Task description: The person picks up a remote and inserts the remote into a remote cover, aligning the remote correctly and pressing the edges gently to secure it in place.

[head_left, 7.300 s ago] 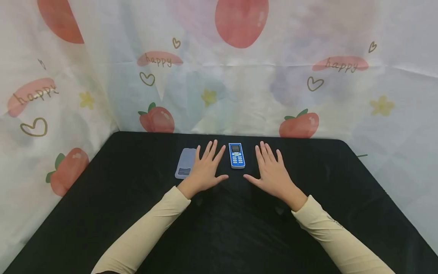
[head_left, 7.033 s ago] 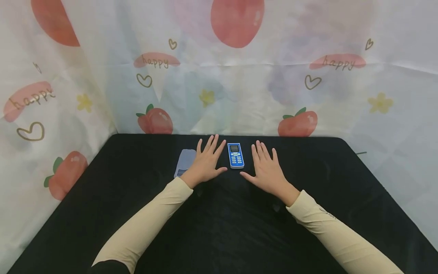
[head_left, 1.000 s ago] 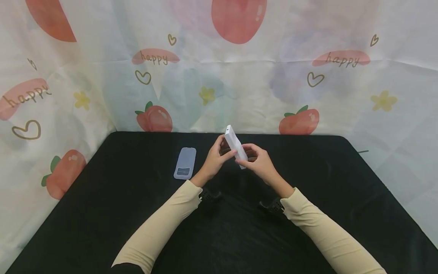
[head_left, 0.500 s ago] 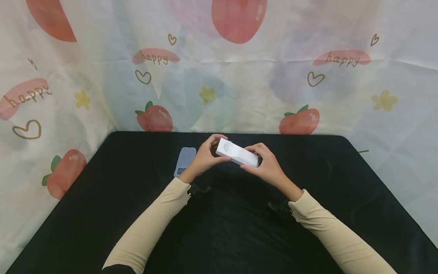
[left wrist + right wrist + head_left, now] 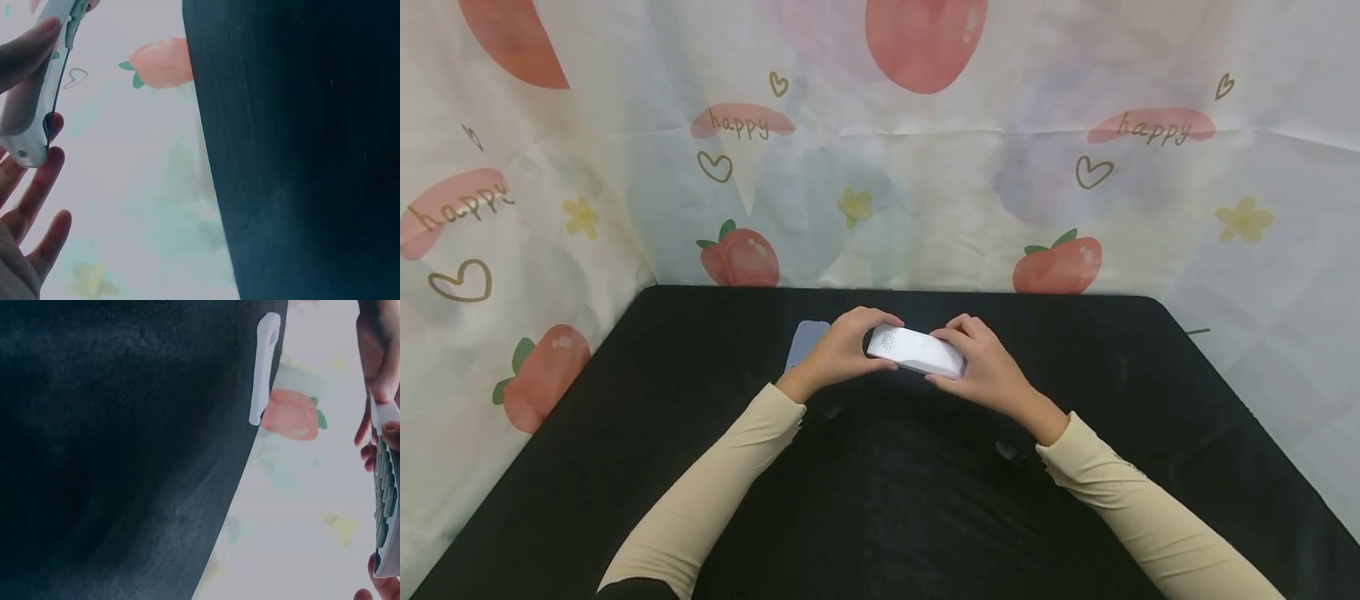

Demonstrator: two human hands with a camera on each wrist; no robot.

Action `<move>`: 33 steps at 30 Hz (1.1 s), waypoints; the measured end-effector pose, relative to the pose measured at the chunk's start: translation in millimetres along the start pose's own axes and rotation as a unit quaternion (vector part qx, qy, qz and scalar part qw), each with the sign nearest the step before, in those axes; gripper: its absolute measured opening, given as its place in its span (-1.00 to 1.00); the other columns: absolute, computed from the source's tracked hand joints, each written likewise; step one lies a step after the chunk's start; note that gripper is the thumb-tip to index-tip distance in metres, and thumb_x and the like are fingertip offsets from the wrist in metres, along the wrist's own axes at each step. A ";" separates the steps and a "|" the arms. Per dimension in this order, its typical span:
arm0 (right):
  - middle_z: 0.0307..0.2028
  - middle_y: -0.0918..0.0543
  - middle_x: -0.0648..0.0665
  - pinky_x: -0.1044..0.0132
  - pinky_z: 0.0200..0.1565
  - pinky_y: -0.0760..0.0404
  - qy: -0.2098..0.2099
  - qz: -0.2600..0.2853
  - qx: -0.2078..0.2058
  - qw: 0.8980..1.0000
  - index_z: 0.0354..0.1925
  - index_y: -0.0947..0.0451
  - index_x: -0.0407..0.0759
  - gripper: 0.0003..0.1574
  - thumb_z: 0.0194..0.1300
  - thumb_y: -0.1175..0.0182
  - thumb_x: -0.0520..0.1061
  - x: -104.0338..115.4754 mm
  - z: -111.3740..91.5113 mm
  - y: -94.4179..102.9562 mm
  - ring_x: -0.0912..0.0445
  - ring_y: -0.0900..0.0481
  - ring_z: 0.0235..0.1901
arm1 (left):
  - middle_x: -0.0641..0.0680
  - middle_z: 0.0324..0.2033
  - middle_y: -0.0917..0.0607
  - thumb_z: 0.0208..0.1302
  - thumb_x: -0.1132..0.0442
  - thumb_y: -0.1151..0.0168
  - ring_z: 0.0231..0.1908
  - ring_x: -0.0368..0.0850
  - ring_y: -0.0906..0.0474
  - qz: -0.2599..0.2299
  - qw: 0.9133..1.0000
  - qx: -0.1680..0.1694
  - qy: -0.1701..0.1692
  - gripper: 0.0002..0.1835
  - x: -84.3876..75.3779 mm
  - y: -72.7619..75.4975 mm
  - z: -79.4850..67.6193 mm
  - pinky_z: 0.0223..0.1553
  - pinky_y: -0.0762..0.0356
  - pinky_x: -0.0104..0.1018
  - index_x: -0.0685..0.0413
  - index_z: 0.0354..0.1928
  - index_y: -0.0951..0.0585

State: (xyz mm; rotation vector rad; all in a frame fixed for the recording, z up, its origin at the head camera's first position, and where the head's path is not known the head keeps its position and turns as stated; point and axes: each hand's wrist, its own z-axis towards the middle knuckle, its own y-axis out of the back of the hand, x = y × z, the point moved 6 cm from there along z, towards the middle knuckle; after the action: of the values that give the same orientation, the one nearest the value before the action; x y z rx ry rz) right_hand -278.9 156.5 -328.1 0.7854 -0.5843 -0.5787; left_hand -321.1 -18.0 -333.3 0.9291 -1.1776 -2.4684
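A remote control (image 5: 921,350) is held above the table, its white back with small print turned up and its long side running left to right. My left hand (image 5: 842,350) grips its left end between thumb and fingers. My right hand (image 5: 988,367) pinches the right end. In the right wrist view the remote's keys (image 5: 385,494) show on its other side. The left wrist view catches one end of the remote (image 5: 28,119), with the thumb on it. A translucent remote cover (image 5: 805,342) lies on the table, partly hidden behind my left hand.
The black table (image 5: 880,500) spreads under both arms, with its far edge just past the hands. A printed curtain (image 5: 925,183) with fruit and hearts hangs behind it and along the left side. The cover (image 5: 265,369) lies near the table edge in the right wrist view.
Both hands, flat beside the face-up remote at first, later hold it raised. Over the last second it has swung from steeply tilted to nearly level and come lower; the hands moved apart.
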 end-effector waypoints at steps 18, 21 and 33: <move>-0.23 -0.53 -0.13 0.17 -0.27 -0.41 0.012 -0.006 -0.002 1.000 -0.12 -0.61 -0.23 -0.38 -0.18 -0.52 0.00 5.0 -3.1 -10.0 0.05 -0.42 -0.26 | 0.05 -0.10 -0.66 0.11 0.22 -0.36 -0.05 -0.04 -0.55 0.183 0.977 0.084 0.065 -0.63 51.4 39.2 -49.5 0.04 -0.49 -0.10 0.06 0.00 -0.60; -0.25 -0.52 -0.11 0.19 -0.28 -0.42 0.017 -0.001 -0.001 1.000 -0.13 -0.62 -0.23 -0.39 -0.18 -0.52 0.00 6.6 -1.6 -13.6 0.07 -0.42 -0.27 | 0.05 -0.19 -0.69 0.11 0.22 -0.36 -0.16 -0.06 -0.59 0.224 0.968 0.097 0.056 -0.70 62.7 42.2 -56.5 -0.06 -0.53 -0.13 0.07 -0.09 -0.64; -0.28 -0.50 -0.07 0.25 -0.31 -0.41 0.032 0.006 0.023 0.999 -0.13 -0.63 -0.19 -0.40 -0.15 -0.49 0.05 21.5 11.8 -35.6 0.11 -0.42 -0.33 | 0.00 -0.38 -0.70 0.06 0.12 -0.39 -0.33 -0.10 -0.61 0.311 0.939 0.133 0.067 -0.81 94.5 32.7 -69.6 -0.09 -0.53 -0.08 0.02 -0.31 -0.67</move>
State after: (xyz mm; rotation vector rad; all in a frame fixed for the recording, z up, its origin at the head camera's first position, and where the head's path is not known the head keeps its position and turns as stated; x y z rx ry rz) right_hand -281.0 116.2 -343.4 0.8411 -0.5453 -0.5286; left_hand -350.0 -125.7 -382.4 0.6352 -1.4990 -1.7516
